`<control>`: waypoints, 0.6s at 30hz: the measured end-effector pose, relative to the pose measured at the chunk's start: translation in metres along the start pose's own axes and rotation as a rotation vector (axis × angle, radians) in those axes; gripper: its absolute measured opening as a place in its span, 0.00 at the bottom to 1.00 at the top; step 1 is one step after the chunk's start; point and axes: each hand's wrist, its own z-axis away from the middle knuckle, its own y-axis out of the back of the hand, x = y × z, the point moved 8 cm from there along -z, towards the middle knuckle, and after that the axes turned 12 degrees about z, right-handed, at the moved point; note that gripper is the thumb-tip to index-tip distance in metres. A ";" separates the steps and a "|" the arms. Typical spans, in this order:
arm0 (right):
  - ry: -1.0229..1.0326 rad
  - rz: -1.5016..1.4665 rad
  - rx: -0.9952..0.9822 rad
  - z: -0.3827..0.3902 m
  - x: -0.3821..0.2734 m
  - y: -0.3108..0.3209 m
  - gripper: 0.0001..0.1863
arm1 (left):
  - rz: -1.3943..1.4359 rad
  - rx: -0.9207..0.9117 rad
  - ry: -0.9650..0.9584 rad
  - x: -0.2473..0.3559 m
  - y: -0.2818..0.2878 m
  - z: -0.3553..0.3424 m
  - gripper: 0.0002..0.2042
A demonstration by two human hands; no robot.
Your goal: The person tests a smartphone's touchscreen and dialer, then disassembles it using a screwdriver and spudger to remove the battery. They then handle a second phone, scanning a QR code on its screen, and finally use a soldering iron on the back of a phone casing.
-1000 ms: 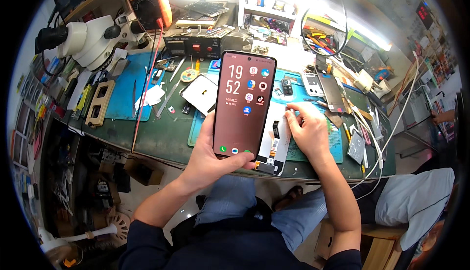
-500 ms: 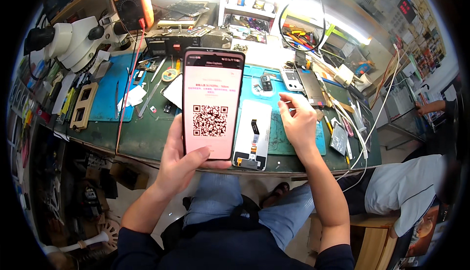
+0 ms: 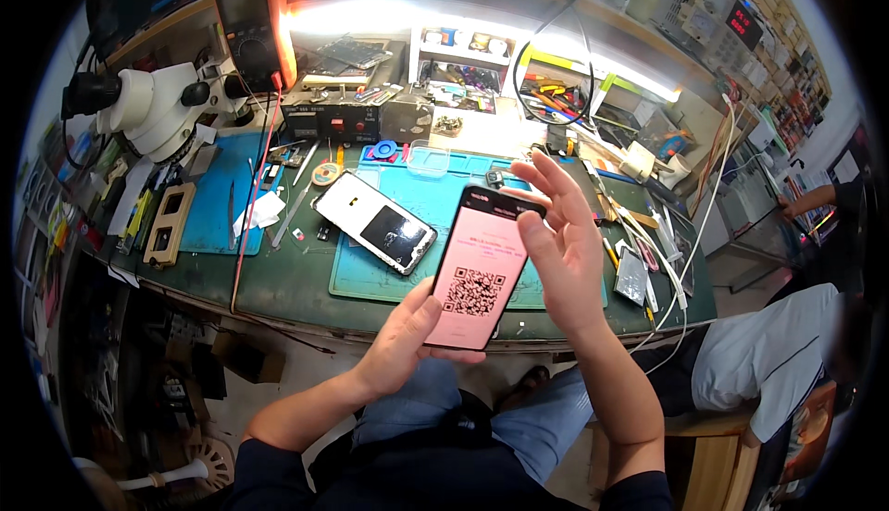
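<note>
My left hand [image 3: 400, 346] is closed round the lower end of a smartphone [image 3: 486, 266] with a pink screen and a square black code on it. The phone leans to the right, above the near edge of the bench. At its upper right corner is my right hand [image 3: 565, 256], fingers stretched out and apart, thumb over the screen's edge; whether the thumb touches cannot be told. Left of the held phone, a black-framed phone part [image 3: 375, 222] with a white panel and a dark shiny area lies slanted on the blue mat [image 3: 356, 275].
On the left stand a microscope [image 3: 153, 108] and an orange-edged multimeter [image 3: 255, 34]. A tan metal fixture [image 3: 169, 224] sits beside a second blue mat [image 3: 208, 205]. White cables [image 3: 662, 247] run along the right side. At far right a person [image 3: 764, 354] sits close by.
The held phone has moved right and tilted, uncovering the phone part on the mat. My right hand has risen to its upper corner. The white panel with the ribbon cable is now hidden.
</note>
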 end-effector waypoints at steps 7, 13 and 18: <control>0.000 0.221 0.039 0.003 -0.015 -0.003 0.30 | -0.139 -0.066 -0.065 -0.007 -0.015 0.002 0.28; -0.001 0.215 0.085 0.003 -0.012 0.000 0.27 | -0.132 -0.072 -0.066 -0.009 -0.020 0.002 0.27; -0.043 0.150 0.102 0.004 -0.002 0.012 0.23 | -0.078 -0.042 -0.064 -0.010 -0.015 0.000 0.29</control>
